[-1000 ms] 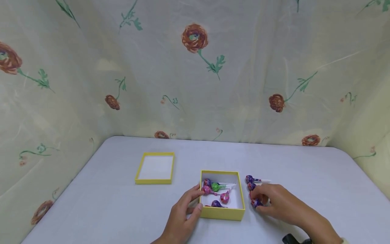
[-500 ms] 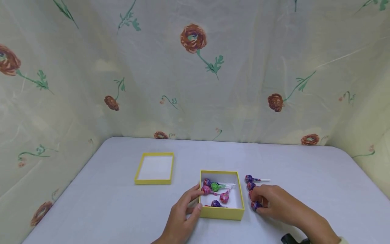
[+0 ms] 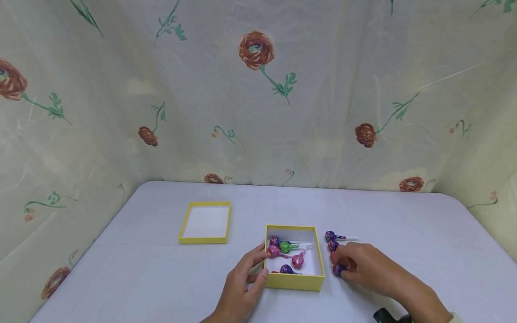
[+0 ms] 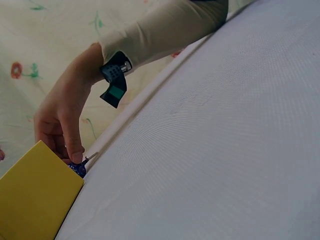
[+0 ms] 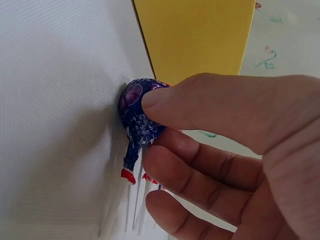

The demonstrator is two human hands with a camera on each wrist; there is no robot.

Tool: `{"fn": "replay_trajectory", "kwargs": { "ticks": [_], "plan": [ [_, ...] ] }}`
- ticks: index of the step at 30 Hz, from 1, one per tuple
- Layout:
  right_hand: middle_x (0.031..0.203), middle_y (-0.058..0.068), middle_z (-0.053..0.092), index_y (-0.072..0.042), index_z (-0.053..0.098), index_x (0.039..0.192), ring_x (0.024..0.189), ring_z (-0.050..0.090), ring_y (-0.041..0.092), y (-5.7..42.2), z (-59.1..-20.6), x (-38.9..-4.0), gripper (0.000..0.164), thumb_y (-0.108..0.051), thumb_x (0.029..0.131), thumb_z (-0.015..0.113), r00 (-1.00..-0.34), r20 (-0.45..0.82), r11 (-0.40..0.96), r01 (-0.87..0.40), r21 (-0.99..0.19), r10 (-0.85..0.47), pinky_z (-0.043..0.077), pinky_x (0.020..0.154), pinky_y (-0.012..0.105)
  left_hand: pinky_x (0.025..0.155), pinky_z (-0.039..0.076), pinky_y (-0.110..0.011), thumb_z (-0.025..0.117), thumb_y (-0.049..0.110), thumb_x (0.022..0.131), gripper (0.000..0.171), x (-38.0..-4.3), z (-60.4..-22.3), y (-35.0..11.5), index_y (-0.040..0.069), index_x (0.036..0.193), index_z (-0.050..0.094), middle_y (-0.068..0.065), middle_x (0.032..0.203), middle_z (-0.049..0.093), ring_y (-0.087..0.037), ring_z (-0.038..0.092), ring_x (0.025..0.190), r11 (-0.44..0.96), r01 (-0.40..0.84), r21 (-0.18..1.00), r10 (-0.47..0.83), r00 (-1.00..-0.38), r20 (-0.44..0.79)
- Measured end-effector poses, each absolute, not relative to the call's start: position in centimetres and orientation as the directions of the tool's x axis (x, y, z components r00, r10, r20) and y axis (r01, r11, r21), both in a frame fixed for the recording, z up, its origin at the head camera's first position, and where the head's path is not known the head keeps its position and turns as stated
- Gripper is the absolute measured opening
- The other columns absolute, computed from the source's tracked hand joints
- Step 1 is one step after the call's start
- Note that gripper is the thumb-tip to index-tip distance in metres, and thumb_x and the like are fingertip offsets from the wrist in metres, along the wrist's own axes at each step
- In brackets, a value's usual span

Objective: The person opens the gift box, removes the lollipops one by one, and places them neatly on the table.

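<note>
My left hand (image 3: 241, 283) touches the left side and front corner of a yellow box (image 3: 294, 282), its fingers fairly straight. Inside the box lie several wrapped lollipops, among them a green lollipop (image 3: 285, 247) and a pink lollipop (image 3: 297, 261). To the right of the box, my right hand (image 3: 369, 269) pinches a purple-blue lollipop (image 5: 137, 107) at the near end of a row. Its thumb lies on the wrapped head in the right wrist view; the fingers curl behind, partly hidden. Farther up the row are a purple lollipop (image 3: 330, 236) and another purple lollipop (image 3: 333, 246).
A yellow-rimmed box lid (image 3: 203, 241) lies inside-up at the back left of the white table (image 3: 133, 273). A floral curtain (image 3: 194, 89) hangs behind and at both sides. A black object (image 3: 383, 315) shows at the bottom edge below my right forearm.
</note>
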State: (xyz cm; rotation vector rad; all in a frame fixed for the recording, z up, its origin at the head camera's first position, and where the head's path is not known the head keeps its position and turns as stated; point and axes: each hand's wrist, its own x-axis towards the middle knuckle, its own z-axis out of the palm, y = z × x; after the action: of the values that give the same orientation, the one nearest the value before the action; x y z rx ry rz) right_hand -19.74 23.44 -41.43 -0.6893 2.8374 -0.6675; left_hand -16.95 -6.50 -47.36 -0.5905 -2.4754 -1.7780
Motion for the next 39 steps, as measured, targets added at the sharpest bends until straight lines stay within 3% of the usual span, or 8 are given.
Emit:
{"fn": "replay_trajectory", "kwargs": {
  "ticks": [39],
  "plan": [
    [0.08,-0.011,0.057,-0.019,0.066,0.091,0.073,0.05,0.009,23.37,-40.97,-19.73,0.021,-0.008,0.078,0.078,-0.894,-0.054,0.805,-0.373,-0.462,-0.445,0.048,0.059,0.021,0.086,0.053,-0.02,0.052,0.02,0.1,0.029,-17.15,-47.49,-6.5,0.015,0.129,0.054,0.0,0.149,0.04,-0.022,0.046,0.131,0.297,0.319,0.9,0.274,-0.931,0.239]
  ]
}}
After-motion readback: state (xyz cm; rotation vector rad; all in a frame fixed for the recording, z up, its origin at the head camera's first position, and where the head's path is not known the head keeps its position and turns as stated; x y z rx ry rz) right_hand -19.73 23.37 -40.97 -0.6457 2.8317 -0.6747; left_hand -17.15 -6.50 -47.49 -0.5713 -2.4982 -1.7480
